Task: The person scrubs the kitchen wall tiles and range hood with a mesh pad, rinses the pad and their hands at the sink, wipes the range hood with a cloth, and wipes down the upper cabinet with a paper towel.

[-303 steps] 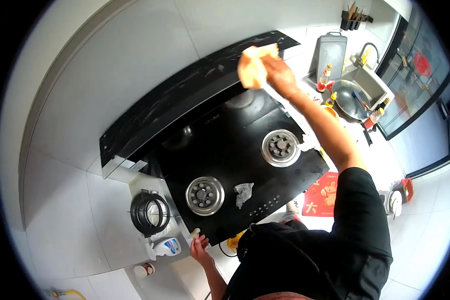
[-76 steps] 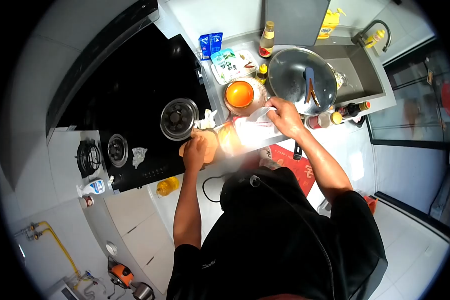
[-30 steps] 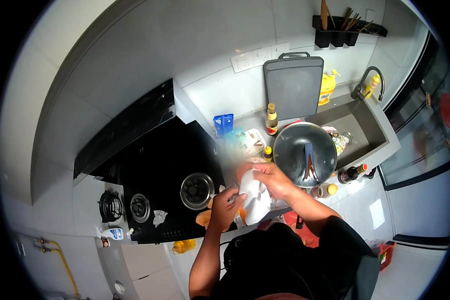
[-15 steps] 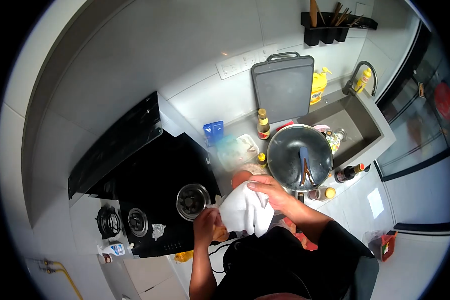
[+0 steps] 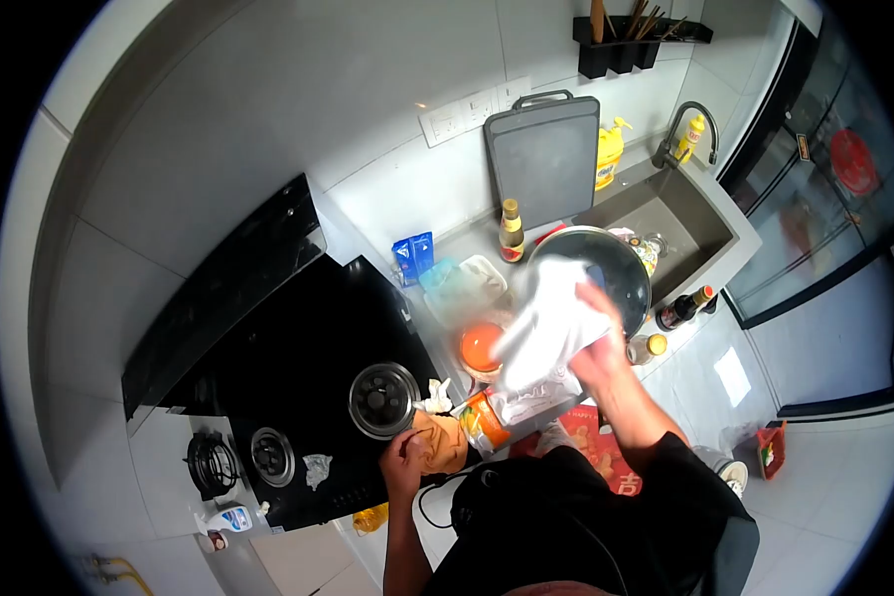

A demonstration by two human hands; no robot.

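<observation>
My right hand [image 5: 601, 338] grips a white cloth [image 5: 551, 323], blurred by motion, which hangs over the left part of a dark frying pan [image 5: 624, 260]. The cloth hides much of the pan and most of a blue-handled tool lying in it. At the front edge of the black stove, my left hand [image 5: 401, 463] has its fingers curled beside a tan cloth [image 5: 441, 443]. Whether anything is between those fingers is unclear. An orange bowl [image 5: 480, 347] sits left of the white cloth, and an orange-and-white packet [image 5: 484, 421] lies below it.
A gas hob [image 5: 298, 368] fills the left side. Behind the pan stand a sauce bottle [image 5: 511, 233] and a grey cutting board [image 5: 544, 164]. The sink [image 5: 730, 243] is at the right, with a dark bottle [image 5: 683, 308] and a yellow-capped jar [image 5: 647, 349] near the counter edge.
My right hand has carried the white cloth up and right, over the pan. My left hand is now apart from the cloth and slightly lower. The orange bowl and packet have become more visible.
</observation>
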